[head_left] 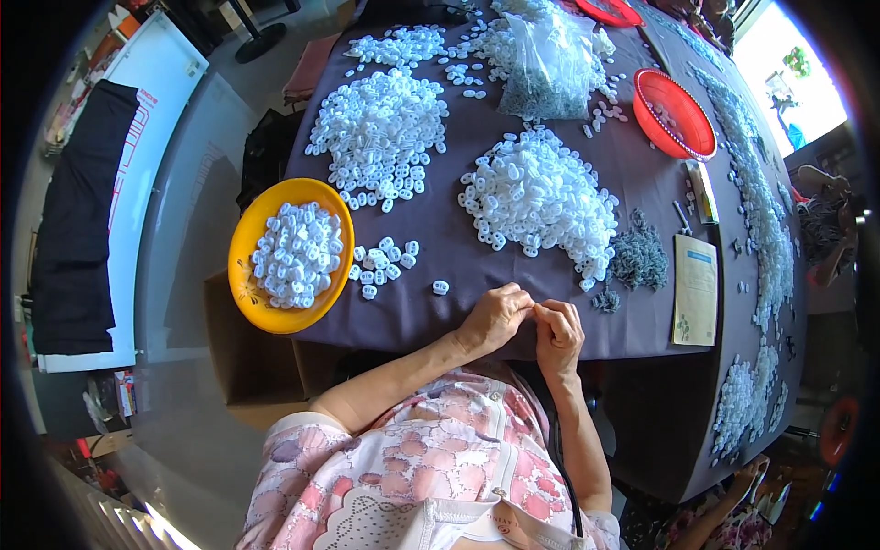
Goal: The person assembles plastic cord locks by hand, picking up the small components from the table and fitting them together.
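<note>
Near the table's front edge my left hand [500, 318] and my right hand [559, 335] meet with fingertips pinched together. Whatever they hold is hidden or too small to name. Just beyond them spreads a heap of small white oval plastic pieces [541, 197]. To its right lies a pile of tiny grey-green parts [640, 257], with a smaller clump [606, 300] closer to my right hand. One white piece [440, 288] sits alone left of my hands. Further left, a yellow bowl [340, 234] full of similar white pieces stands at the table edge, several loose ones [383, 260] beside it.
More white heaps [380, 133] cover the far left. A clear bag [548, 69] of grey-green parts and a red basket [701, 137] stand farther back. A beige booklet [695, 291] lies at right. Beyond it, another person's arm [724, 504] shows beside the neighbouring table.
</note>
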The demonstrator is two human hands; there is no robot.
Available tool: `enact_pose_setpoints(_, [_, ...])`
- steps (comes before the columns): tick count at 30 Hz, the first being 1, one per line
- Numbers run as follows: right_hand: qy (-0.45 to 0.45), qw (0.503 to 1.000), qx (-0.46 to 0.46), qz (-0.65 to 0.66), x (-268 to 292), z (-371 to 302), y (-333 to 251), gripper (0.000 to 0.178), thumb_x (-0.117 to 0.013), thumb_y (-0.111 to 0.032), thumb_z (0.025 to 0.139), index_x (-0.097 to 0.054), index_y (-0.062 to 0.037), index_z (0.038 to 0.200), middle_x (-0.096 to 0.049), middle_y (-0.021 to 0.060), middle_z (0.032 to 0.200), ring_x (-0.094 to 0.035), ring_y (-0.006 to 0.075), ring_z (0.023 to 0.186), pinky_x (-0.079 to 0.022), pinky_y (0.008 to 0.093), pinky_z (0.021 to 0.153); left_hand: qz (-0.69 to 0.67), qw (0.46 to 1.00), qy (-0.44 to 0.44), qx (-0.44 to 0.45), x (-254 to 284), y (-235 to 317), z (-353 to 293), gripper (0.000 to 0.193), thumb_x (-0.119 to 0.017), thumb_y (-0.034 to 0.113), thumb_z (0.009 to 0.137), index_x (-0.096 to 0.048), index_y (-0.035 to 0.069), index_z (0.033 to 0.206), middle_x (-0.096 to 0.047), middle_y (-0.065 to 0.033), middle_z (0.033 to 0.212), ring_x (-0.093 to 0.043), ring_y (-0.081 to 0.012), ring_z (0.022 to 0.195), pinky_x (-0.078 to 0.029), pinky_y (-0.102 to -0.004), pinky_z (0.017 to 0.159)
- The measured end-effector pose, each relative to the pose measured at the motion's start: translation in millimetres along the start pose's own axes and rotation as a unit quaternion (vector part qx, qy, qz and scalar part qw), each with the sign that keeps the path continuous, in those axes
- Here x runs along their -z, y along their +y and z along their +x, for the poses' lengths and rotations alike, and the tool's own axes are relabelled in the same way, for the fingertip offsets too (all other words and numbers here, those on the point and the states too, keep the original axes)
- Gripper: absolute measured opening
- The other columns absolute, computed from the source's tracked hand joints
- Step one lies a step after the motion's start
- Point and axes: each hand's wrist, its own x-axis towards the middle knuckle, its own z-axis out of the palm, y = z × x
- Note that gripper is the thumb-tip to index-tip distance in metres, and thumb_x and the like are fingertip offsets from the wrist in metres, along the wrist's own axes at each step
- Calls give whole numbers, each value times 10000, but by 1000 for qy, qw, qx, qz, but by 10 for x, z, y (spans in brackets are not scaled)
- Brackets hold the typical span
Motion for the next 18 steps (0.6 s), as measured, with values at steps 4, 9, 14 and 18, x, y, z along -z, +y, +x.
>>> enact_pose_setpoints(4, [-2, 1000, -7, 11, 13, 0, 4, 197, -637, 83, 712, -602, -41, 861, -603, 90, 826, -565, 270, 735, -456, 346, 638, 88, 995, -10, -50, -29, -30, -56, 44, -546, 12, 805, -533, 41, 775, -532, -134, 798, -598, -322, 671, -498, -393, 563])
enact_pose_setpoints(9, [-2, 1000, 7, -6, -5, -31, 22, 258, -627, 108, 678, -606, -48, 882, -601, 92, 838, -569, 273, 739, -461, 349, 632, 106, 993, -14, -51, -34, -40, -73, 39, -533, 9, 804, -527, 41, 784, -530, -134, 815, -598, -326, 654, -502, -402, 555])
enact_pose_setpoints(14, [-3, 1000, -1, -11, -12, -44, 31, 292, -614, 118, 654, -636, -46, 895, -600, 93, 856, -569, 271, 737, -469, 346, 632, 56, 998, -23, -35, -10, -35, -61, 62, -580, -17, 782, -564, 21, 829, -518, -129, 784, -583, -330, 696, -477, -397, 556])
enact_pose_setpoints(18, [-16, 1000, 10, -18, 20, -13, 24, 280, -620, 104, 643, -629, -33, 886, -595, 92, 851, -564, 271, 738, -471, 348, 633, 76, 996, -41, -20, -20, -35, -41, 54, -574, -11, 789, -571, 30, 824, -519, -126, 787, -581, -331, 689, -477, -400, 558])
